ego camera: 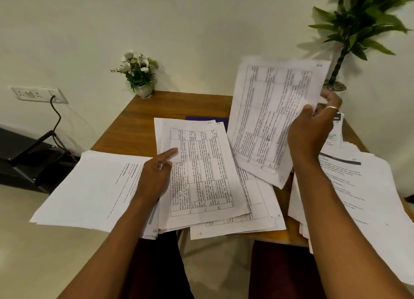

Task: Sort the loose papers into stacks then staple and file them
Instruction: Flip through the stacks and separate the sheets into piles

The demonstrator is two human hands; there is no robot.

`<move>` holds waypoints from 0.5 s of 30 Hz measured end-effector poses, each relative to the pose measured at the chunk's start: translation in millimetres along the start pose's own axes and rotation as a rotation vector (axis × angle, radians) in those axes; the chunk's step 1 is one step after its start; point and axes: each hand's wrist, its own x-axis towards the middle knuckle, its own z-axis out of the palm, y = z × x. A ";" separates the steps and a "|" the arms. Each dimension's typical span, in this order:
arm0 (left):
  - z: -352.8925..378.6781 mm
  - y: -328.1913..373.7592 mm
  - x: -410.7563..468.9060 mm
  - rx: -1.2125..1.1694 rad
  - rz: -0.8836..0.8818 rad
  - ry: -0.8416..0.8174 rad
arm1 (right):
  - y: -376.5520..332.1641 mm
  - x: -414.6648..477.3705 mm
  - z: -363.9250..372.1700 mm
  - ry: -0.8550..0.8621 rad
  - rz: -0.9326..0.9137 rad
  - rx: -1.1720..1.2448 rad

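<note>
Several piles of printed papers cover a small wooden table [139, 119]. My right hand [311, 130] pinches a sheet with a printed table [268, 119] by its right edge and holds it lifted and tilted above the desk. My left hand [156, 175] rests on the middle stack of table-printed pages [201, 171], index finger stretched out over the top sheet. A stack of text pages [94, 186] lies to the left and overhangs the table edge. Another pile of text pages [358, 197] lies at the right.
A purple folder [201, 118] peeks out behind the middle stack. A small pot of white flowers [139, 74] stands at the table's back left corner, a tall green plant [358, 29] at the back right. A wall socket with a black cable [40, 94] is on the left.
</note>
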 end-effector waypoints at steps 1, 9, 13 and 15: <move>-0.1 0.4 0.5 -0.006 -0.019 0.002 | -6.2 3.9 -1.1 0.038 -0.027 0.051; -0.4 -0.8 1.9 0.042 -0.053 0.017 | -53.0 25.2 12.5 -0.020 -0.014 0.233; -5.2 -11.5 6.4 -0.009 -0.009 -0.020 | -28.1 -31.2 47.0 -0.398 0.143 0.016; -4.0 -5.0 4.4 -0.036 -0.043 0.004 | -2.7 -64.0 55.3 -0.575 0.213 -0.071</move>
